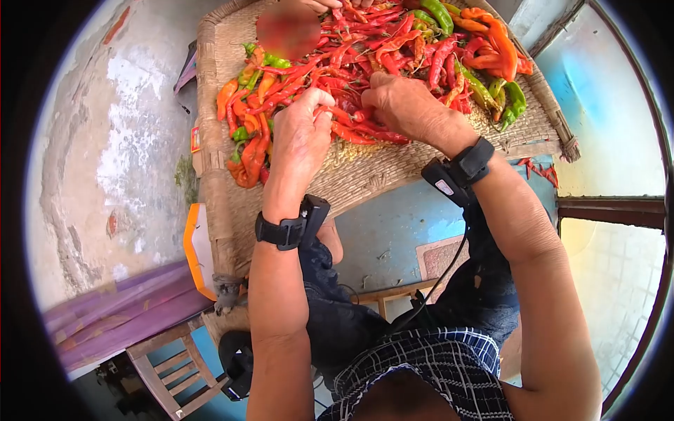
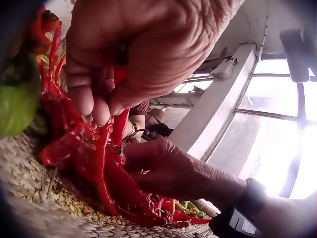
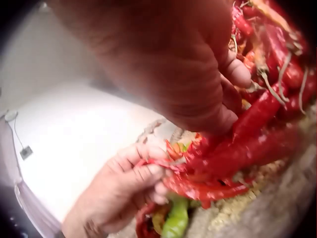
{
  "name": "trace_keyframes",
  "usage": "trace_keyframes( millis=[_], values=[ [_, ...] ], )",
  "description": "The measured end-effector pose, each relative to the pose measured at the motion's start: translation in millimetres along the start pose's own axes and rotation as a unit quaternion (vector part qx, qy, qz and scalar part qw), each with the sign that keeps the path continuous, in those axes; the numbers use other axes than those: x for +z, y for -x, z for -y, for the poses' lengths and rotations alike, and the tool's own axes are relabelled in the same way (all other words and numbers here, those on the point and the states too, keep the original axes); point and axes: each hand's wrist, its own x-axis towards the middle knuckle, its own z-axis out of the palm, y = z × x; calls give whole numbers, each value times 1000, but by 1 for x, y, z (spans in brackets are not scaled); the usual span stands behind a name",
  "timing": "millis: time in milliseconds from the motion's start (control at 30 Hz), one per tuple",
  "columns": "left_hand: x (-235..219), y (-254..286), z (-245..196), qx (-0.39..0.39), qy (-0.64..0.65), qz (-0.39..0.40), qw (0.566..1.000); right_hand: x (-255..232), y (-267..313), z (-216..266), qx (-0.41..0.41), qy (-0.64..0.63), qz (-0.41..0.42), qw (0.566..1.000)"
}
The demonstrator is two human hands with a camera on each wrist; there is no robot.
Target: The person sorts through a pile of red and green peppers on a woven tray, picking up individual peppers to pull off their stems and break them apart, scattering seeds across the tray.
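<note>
Red peppers [image 1: 361, 133] lie heaped on a woven tray [image 1: 281, 200]. My left hand [image 1: 302, 130] is at the heap's near edge. In the left wrist view, the thumb and fingers of this left hand [image 2: 143, 54] pinch a slim red pepper [image 2: 102, 163]. Beside it, my right hand [image 1: 414, 109] bends its fingers down among the peppers. Seen from the right wrist, the fingertips of that right hand [image 3: 198, 84] touch a red pepper [image 3: 257, 114]; whether they grip it is hidden. The left hand [image 3: 119, 188] is just below, close to it.
Green peppers [image 1: 516, 105] lie at the heap's right, orange ones [image 1: 249, 165] at its left. Pale seeds [image 1: 351, 156] are scattered along the near side. Another person's hand [image 1: 319, 5] shows at the far edge. A wall [image 1: 133, 140] stands left, a window [image 1: 611, 105] right.
</note>
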Motion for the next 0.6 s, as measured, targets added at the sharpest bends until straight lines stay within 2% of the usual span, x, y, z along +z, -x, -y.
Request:
trace_keyframes(
  millis=[100,133,200,233,267,300,333,400,433,467,500,533,600],
  values=[
    [-6,0,-1,-20,-21,26,999,-1,-8,-15,-54,-162,-155,973],
    [-7,1,-1,-21,-21,23,999,-15,-9,-10,6,-205,-127,971],
    [-7,2,-1,-43,-21,35,998,-31,-13,-16,55,-271,-55,959],
    [-6,2,-1,-44,-21,34,998,-36,-12,-18,54,-271,-54,960],
    [-6,2,-1,-45,-13,38,998,-41,-12,-18,95,-399,-62,910],
    [-6,2,-1,-47,-5,43,998,-43,-11,-19,134,-519,-70,841],
    [-6,2,-1,-47,-5,42,998,-42,-12,-22,135,-519,-69,841],
    [-5,2,-1,-42,15,37,998,-37,-19,-34,197,-559,-280,756],
    [-4,2,-1,-42,15,37,998,-33,-22,-40,237,-450,-289,811],
    [-3,2,-1,-41,12,41,998,-27,-20,-44,237,-450,-290,811],
    [-2,2,-1,-40,8,44,998,-27,-17,-36,137,-369,-232,890],
    [-1,1,0,-41,8,46,998,-26,-15,-24,33,-278,-167,945],
    [4,-1,2,-11,26,30,999,-20,-10,6,2,-355,-41,934]
  ],
)
